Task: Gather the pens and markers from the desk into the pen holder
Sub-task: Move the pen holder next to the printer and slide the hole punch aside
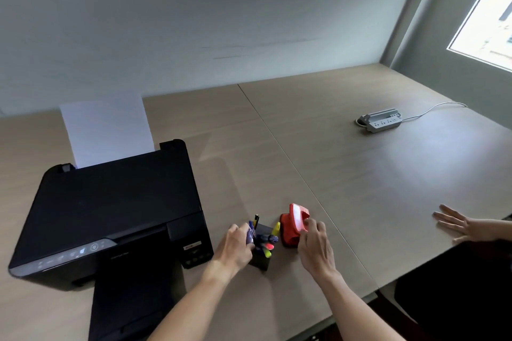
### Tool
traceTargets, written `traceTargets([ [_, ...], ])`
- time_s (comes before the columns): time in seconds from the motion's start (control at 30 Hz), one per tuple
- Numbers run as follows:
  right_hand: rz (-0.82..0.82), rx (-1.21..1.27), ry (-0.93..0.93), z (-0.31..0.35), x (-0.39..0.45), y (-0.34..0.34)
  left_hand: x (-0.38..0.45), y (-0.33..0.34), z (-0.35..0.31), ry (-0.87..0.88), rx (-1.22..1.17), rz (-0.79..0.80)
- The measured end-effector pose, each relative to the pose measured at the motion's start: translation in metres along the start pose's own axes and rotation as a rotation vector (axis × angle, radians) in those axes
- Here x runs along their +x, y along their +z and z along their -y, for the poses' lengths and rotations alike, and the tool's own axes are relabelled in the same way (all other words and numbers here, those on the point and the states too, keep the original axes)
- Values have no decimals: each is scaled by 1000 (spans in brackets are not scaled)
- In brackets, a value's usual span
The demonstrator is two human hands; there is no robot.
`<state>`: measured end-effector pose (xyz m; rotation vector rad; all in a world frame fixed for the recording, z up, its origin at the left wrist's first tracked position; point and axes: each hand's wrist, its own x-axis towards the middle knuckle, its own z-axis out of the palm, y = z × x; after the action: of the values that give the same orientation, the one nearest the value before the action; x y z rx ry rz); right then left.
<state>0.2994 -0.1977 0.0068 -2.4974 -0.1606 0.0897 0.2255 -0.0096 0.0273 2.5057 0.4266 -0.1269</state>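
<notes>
Left hand (237, 243) curled round the black pen holder (261, 259) full of markers (266, 242), right hand (315, 243) closed on the red hole punch (294, 223) just beside it, wood-grain desk (360, 174), black printer (110, 216) left, another person's flat hand (457, 223) right, grey power strip (383, 120) beyond, pale wall (221, 8), bright window (490, 22).

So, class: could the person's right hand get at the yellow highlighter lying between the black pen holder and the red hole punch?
Probably yes: the right hand rests beside the yellow highlighter, nothing covering it.

No legible text; printer (110, 219) front has small label & panel icons, too blurred to read.
</notes>
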Motion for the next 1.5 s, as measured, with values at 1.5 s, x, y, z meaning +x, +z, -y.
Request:
traceTargets([
  [1.5,-55,-225,-30,11,73,63,178,-70,42,-551,-45,-236],
])
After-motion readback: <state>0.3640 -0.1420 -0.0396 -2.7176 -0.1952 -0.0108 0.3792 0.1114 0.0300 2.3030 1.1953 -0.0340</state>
